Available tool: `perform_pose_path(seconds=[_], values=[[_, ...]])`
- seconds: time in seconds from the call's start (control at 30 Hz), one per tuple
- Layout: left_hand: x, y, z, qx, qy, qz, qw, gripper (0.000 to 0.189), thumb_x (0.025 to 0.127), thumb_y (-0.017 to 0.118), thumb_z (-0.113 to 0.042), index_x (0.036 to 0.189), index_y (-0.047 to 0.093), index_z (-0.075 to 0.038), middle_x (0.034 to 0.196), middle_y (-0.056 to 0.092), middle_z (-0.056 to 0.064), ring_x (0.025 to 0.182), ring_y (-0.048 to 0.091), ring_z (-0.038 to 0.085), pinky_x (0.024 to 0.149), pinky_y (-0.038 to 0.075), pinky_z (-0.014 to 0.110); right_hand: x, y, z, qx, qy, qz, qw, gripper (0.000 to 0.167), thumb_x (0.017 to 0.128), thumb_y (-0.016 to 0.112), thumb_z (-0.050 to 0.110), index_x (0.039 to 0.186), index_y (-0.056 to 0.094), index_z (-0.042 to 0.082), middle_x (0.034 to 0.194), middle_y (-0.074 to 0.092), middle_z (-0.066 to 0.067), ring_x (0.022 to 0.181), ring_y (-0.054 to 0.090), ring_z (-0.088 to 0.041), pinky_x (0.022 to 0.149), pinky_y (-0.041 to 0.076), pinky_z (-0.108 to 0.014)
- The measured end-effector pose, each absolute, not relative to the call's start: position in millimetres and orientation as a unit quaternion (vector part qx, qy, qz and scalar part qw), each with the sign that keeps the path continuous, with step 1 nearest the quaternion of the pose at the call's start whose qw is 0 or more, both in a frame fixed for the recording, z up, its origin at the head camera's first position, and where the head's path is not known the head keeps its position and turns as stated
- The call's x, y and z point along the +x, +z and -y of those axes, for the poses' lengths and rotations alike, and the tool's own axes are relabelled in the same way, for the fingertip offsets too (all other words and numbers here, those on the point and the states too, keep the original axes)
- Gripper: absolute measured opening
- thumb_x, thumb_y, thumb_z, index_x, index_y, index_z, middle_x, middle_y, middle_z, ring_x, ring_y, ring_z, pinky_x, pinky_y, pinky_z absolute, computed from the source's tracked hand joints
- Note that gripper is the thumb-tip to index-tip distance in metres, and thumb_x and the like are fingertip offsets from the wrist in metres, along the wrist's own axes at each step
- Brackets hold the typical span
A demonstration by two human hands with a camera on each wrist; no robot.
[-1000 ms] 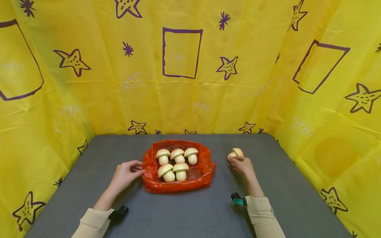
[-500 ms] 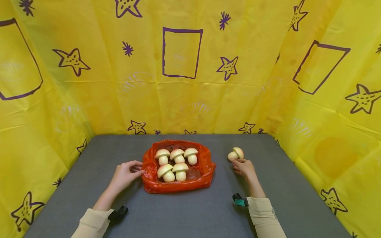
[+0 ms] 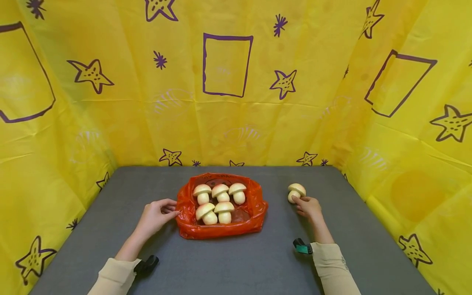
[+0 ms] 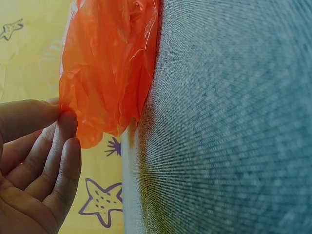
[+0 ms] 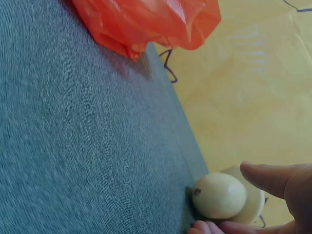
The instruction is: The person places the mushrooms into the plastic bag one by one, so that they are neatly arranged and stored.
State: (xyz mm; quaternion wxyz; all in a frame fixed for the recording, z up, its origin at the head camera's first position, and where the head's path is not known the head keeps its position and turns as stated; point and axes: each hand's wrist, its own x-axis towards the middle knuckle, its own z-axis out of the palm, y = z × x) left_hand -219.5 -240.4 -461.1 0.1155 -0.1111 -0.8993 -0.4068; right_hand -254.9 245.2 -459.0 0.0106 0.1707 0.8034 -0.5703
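Observation:
A crinkled red plastic bag (image 3: pixel 217 233) lies with its mouth open upward in the head view, and several pale toy mushrooms (image 3: pixel 224 207) rest inside in two rows. My left hand (image 3: pixel 155 215) pinches the bag's left edge between thumb and fingers; the left wrist view shows the thin plastic (image 4: pixel 105 73) at the fingertips. To the right of the bag, a single mushroom (image 3: pixel 296 189) stands with its cap up and away from me. My right hand (image 3: pixel 309 207) holds it low at the stem. In the right wrist view, thumb and fingers lie either side of the mushroom (image 5: pixel 219 195).
The grey table (image 3: pixel 228 266) spreads in front of the bag and to both sides. Yellow cloth (image 3: pixel 236 114) with drawn starfish closes off the back and the sides. A dark strap-on device (image 3: pixel 147 265) sits at each wrist.
The single mushroom has turned from lying sideways to cap up and shifted slightly right, with my right hand moving along. The left hand and bag have stayed put.

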Motion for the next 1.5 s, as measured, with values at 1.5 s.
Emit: perform_pose_path(seconds=[1.5], values=[[-219.6, -459.6, 242.0, -0.106, -0.402, 0.902, 0.116, 0.024, 0.078, 0.078, -0.018, 0.096, 0.071, -0.006, 0.082, 0.072, 0.005, 0.07, 0.066, 0.011, 0.063, 0.052, 0.02, -266.0, -468.4, -263.1, 0.19, -0.551, -0.812, 0.025, 0.069, 0.087, 0.067, 0.036, 0.128, 0.046, -0.015, 0.107, 0.061, -0.025, 0.083, 0.063, -0.016, 0.071, 0.056, -0.026]])
